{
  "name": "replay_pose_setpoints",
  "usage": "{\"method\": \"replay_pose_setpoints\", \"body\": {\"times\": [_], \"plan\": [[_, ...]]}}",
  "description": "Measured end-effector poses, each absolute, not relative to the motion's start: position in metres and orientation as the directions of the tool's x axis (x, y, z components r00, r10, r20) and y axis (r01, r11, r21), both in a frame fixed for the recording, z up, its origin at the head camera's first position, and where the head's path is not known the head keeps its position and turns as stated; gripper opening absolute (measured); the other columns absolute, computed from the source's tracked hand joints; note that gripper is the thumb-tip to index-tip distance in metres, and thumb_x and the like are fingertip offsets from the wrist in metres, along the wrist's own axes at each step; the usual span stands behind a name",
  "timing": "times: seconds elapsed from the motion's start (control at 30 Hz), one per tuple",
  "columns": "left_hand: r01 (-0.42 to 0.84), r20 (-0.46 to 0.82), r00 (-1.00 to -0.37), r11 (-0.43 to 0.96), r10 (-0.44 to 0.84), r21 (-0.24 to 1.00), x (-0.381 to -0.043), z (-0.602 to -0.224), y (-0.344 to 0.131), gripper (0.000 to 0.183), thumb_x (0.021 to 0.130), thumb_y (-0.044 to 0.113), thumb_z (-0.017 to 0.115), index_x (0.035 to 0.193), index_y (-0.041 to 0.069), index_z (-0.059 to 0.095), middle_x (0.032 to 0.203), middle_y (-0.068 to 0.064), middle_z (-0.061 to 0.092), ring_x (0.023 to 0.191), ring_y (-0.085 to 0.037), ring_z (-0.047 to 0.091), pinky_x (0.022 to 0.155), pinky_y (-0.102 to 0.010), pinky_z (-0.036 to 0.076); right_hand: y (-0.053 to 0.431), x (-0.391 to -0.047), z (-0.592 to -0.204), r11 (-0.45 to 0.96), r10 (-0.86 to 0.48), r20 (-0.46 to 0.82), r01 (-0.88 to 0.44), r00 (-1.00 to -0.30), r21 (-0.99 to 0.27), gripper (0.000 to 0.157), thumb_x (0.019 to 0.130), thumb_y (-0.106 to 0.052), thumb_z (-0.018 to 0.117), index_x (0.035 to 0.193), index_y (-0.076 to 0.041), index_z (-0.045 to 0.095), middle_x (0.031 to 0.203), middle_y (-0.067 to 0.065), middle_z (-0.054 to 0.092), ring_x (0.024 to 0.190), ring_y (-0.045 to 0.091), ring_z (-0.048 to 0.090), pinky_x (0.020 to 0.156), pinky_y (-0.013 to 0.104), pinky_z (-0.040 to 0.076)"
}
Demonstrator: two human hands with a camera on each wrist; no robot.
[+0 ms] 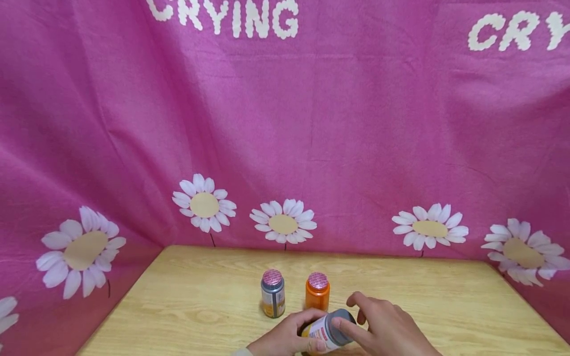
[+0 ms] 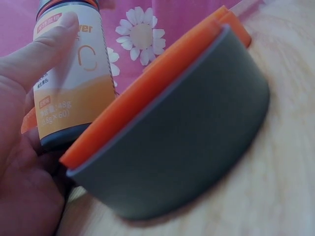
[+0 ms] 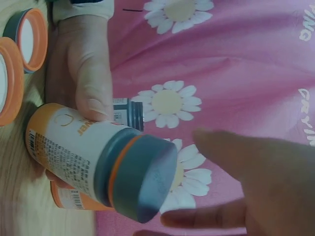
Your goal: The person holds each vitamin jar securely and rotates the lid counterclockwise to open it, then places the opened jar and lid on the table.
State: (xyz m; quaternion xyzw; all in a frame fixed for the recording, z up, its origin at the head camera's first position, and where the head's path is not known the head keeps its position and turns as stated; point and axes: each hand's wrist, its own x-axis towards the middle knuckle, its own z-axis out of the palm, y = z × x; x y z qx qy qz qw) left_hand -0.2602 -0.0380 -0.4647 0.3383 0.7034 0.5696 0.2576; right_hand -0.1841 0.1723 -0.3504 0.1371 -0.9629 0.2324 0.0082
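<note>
My left hand [image 1: 289, 333] grips a supplement bottle [image 3: 69, 147] around its body, tilted, with the thumb across its white and yellow-orange label. A grey cap [image 3: 145, 177] with an orange ring sits on that bottle's mouth. My right hand [image 1: 387, 324] is beside the cap, thumb and fingers spread; the right wrist view shows a gap between them and the cap. Just beyond stand a grey bottle [image 1: 273, 299] and an orange bottle [image 1: 317, 296], both upright and uncapped, with pink foil seals over their mouths.
Two removed caps lie on the wooden table [image 1: 200, 296] near my left hand: a grey cap with orange lining [image 3: 33, 39] and an orange-rimmed cap [image 3: 11, 81]. One cap [image 2: 182, 132] looms large in the left wrist view. A pink daisy-print cloth [image 1: 347, 148] hangs behind the table.
</note>
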Motion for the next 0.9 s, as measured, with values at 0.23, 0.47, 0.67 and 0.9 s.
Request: {"method": "replay_pose_setpoints", "body": {"times": [0.23, 0.47, 0.67, 0.9], "plan": [[0.203, 0.032, -0.628, 0.125, 0.777, 0.971, -0.261, -0.465, -0.039, 0.04, 0.087, 0.035, 0.056, 0.125, 0.029, 0.048, 0.112, 0.008, 0.056, 0.096, -0.008, 0.052, 0.083, -0.024, 0.041, 0.164, -0.182, -0.355, 0.916, -0.101, 0.087, -0.127, -0.991, -0.382, 0.051, 0.073, -0.071, 0.048, 0.078, -0.021, 0.057, 0.05, -0.006, 0.044, 0.049, 0.01, 0.042, 0.046, 0.029, 0.032], [0.178, 0.022, -0.626, 0.114, 0.78, 0.977, -0.26, -0.464, -0.039, 0.038, 0.087, 0.035, 0.056, 0.124, 0.028, 0.049, 0.11, 0.007, 0.057, 0.094, -0.009, 0.053, 0.082, -0.024, 0.042, 0.165, -0.186, -0.357, 0.891, -0.167, 0.058, -0.176, -0.984, -0.419, 0.044, 0.074, -0.064, 0.055, 0.076, -0.02, 0.055, 0.051, -0.006, 0.045, 0.049, 0.011, 0.043, 0.046, 0.027, 0.033], [0.163, 0.018, -0.628, 0.109, 0.778, 0.981, -0.26, -0.464, -0.039, 0.036, 0.087, 0.034, 0.057, 0.122, 0.028, 0.049, 0.109, 0.006, 0.057, 0.092, -0.009, 0.054, 0.08, -0.024, 0.043, 0.172, -0.189, -0.356, 0.787, -0.356, 0.037, -0.321, -0.934, -0.527, 0.039, 0.077, -0.053, 0.061, 0.09, -0.017, 0.056, 0.065, -0.007, 0.051, 0.056, 0.008, 0.046, 0.047, 0.024, 0.039], [0.165, 0.018, -0.631, 0.112, 0.775, 0.98, -0.261, -0.465, -0.039, 0.038, 0.087, 0.036, 0.056, 0.123, 0.029, 0.049, 0.111, 0.006, 0.056, 0.095, -0.01, 0.053, 0.082, -0.024, 0.042, 0.176, -0.187, -0.354, 0.711, -0.462, 0.071, -0.418, -0.884, -0.566, 0.043, 0.078, -0.041, 0.066, 0.108, -0.012, 0.056, 0.079, -0.002, 0.049, 0.059, 0.006, 0.047, 0.049, 0.02, 0.043]]}}
